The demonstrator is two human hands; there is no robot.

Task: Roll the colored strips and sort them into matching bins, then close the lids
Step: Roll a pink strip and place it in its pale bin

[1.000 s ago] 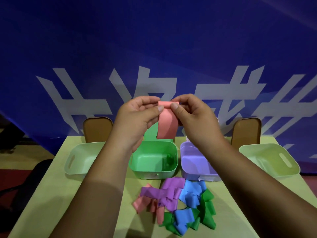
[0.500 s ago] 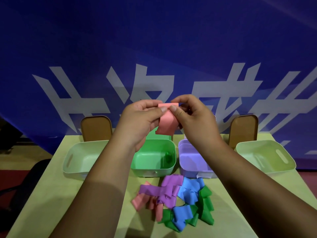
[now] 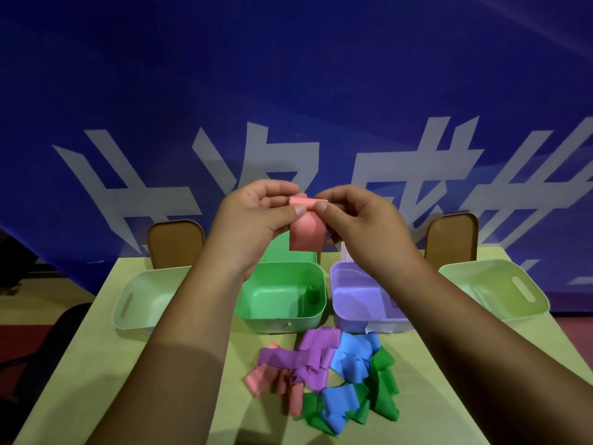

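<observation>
- Centrally, above the table [image 3: 96, 380], both hands were raised side by side in front of a blue backdrop [image 3: 288, 75] bearing large white characters.
- The left hand [image 3: 253, 220] pinched the left end of a pink strip [image 3: 306, 234] at its top, thumb in front and fingers curled behind.
- The right hand [image 3: 362, 226] pinched the right end of that top edge in the same manner, so that the two thumb tips sat close together.
- The top of the pink strip was curled into a small roll between the hands. The remainder hung straight down, clear of the bins below.
- Four open bins stood in a row across the far side of the table: a pale bin [image 3: 144, 300] at left, a green bin [image 3: 282, 293], a purple bin [image 3: 356, 297], and a second pale bin [image 3: 494, 287] at right.
- The green bin held a small dark green item [image 3: 310, 290] by its right wall, possibly a rolled strip; the dim view did not confirm this.
- One brown lid [image 3: 176, 242] stood upright behind the left pale bin, and another brown lid [image 3: 451, 237] behind the right one.
- A loose pile of strips [image 3: 327, 374], purple, blue, green and pink, lay overlapping on the table just in front of the green and purple bins.
</observation>
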